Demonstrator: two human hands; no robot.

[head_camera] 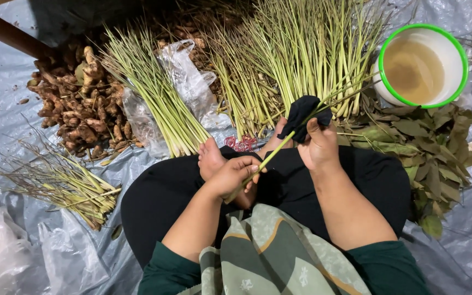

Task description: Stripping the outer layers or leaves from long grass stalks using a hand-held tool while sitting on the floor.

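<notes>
1. Head view: a person sat cross-legged on a grey plastic sheet (6,131), bare foot (210,158) resting on black trousers, a green patterned cloth draped over the lap.
2. The left hand (235,176) was curled shut around the pale lower end of a single lemongrass stalk (271,155), fingers wrapped over it and thumb pressed on top.
3. The stalk ran upward and to the right from that fist, passing into a dark cloth (303,116), with its thin green top reaching toward the bucket.
4. The right hand (319,146) was clamped on the dark cloth, pinching it round the stalk; the thumb lay along the cloth's near side.
5. Both hands hovered above the lap, the right one higher and farther from the body than the left, the two linked only by the stalk.
6. Beyond the hands lay large bundles of lemongrass (296,49) fanned across the sheet, and a smaller bundle (154,87) to the left beside a crumpled clear plastic bag (184,82).
7. A heap of knobbly brown roots (80,104) sat further left, with a loose pile of trimmed stalks (64,183) near the left knee.
8. A white bucket with a green rim (423,65) held cloudy water at upper right, dried leaves (427,147) spread below it.
9. Red rubber bands (241,143) lay just beyond the foot.
</notes>
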